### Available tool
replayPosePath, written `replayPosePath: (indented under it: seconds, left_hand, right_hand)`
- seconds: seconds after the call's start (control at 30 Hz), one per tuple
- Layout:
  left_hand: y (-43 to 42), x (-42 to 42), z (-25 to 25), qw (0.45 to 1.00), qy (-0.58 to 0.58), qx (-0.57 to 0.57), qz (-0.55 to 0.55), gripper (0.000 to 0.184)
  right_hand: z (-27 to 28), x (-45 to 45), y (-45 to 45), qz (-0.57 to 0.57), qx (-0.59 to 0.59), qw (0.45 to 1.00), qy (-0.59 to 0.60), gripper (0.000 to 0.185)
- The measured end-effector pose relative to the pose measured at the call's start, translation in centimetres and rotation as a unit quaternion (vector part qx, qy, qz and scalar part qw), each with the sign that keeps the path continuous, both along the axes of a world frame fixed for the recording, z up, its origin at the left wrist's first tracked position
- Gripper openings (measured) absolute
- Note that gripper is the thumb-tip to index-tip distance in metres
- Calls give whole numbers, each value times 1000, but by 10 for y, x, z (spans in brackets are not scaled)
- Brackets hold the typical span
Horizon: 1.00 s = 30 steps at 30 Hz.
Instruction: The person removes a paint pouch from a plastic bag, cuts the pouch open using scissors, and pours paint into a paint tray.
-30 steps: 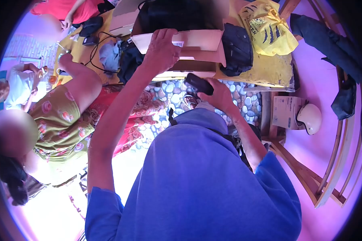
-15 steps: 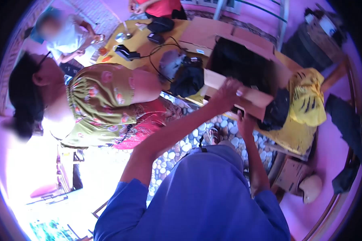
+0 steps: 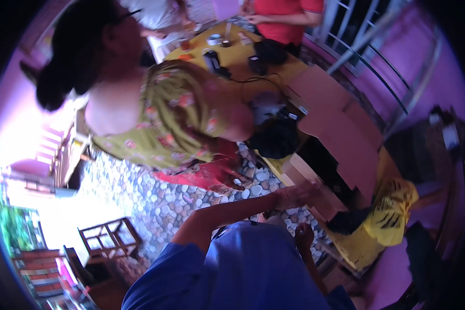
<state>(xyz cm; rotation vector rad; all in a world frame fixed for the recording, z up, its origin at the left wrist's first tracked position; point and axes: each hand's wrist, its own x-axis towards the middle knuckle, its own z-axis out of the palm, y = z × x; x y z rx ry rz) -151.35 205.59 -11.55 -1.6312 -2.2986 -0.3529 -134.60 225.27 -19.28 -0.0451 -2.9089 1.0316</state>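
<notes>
An open cardboard box [image 3: 330,98] with dark contents stands on the yellow table [image 3: 343,248], its flaps raised. My left hand [image 3: 297,195] is at the near flap of the box, blurred by motion, so its hold on the flap cannot be made out. My right hand [image 3: 304,233] is low beside the table's near edge, dim and blurred. Whether it holds anything is hidden. Dark cloth [image 3: 276,135] lies to the left of the box, and a black bag [image 3: 347,221] lies to its right beside a yellow plastic bag [image 3: 392,217].
A person in a green floral top [image 3: 170,113] stands close on the left. Two other people are across the table, one in a red shirt [image 3: 281,20]. Cables and black devices lie on the table. A wooden stool [image 3: 108,238] stands on the pebble-patterned floor [image 3: 155,199].
The view has swung to the left, bringing the stool into sight. My left hand has stayed near the box's front flap. The dark object seen earlier in my right hand is no longer visible.
</notes>
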Motion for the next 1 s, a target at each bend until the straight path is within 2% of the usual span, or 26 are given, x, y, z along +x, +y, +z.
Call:
replayPosePath:
  seconds: [0.07, 0.13, 0.2, 0.27, 0.33, 0.4, 0.47, 0.53, 0.6, 0.63, 0.67, 0.73, 0.8, 0.97, 1.0]
  left_hand:
    - [-32, 11, 35, 995, -83, -54, -8, 46]
    - [-72, 35, 35, 984, -143, 65, 81, 36]
    - [-122, 63, 3, 916, -338, 91, 194, 35]
    - [-196, 93, -1, 819, -498, 147, 243, 34]
    - [-261, 148, -38, 780, -431, 209, 402, 31]
    - [-330, 212, -62, 683, -436, 163, 563, 31]
    - [-385, 288, -115, 608, -385, 164, 675, 28]
    - [-428, 356, -115, 462, -462, 95, 751, 25]
    - [-454, 416, -122, 377, -521, 86, 761, 22]
    - [-459, 443, -130, 348, -523, 118, 769, 23]
    - [-463, 462, -132, 333, -543, 117, 762, 26]
    - [-464, 493, -173, 334, -520, 149, 772, 29]
    - [-471, 505, -176, 323, -531, 197, 758, 30]
    - [-514, 513, -163, 276, -438, 371, 771, 34]
    - [-531, 513, -165, 271, -451, 368, 767, 35]
  right_hand:
    - [-8, -3, -6, 40, 28, 999, -12, 21]
    - [-5, -23, -28, 78, 40, 996, -7, 21]
    - [1, -39, -59, 109, 45, 993, -6, 21]
    - [7, -53, -97, 149, 45, 988, -14, 20]
    - [8, -67, -139, 196, 44, 979, -30, 20]
    - [8, -76, -191, 244, 44, 967, -55, 20]
    - [4, -80, -249, 298, 49, 949, -86, 19]
    - [-2, -82, -310, 357, 54, 925, -121, 19]
    - [-9, -79, -372, 411, 64, 896, -158, 18]
    - [-11, -77, -399, 434, 71, 881, -176, 18]
    - [-14, -73, -424, 455, 79, 866, -193, 18]
    - [-21, -70, -471, 484, 95, 840, -226, 18]
    - [-26, -66, -513, 503, 112, 819, -254, 17]
    - [-47, -60, -613, 520, 158, 778, -316, 16]
    - [-52, -57, -635, 520, 175, 769, -328, 16]
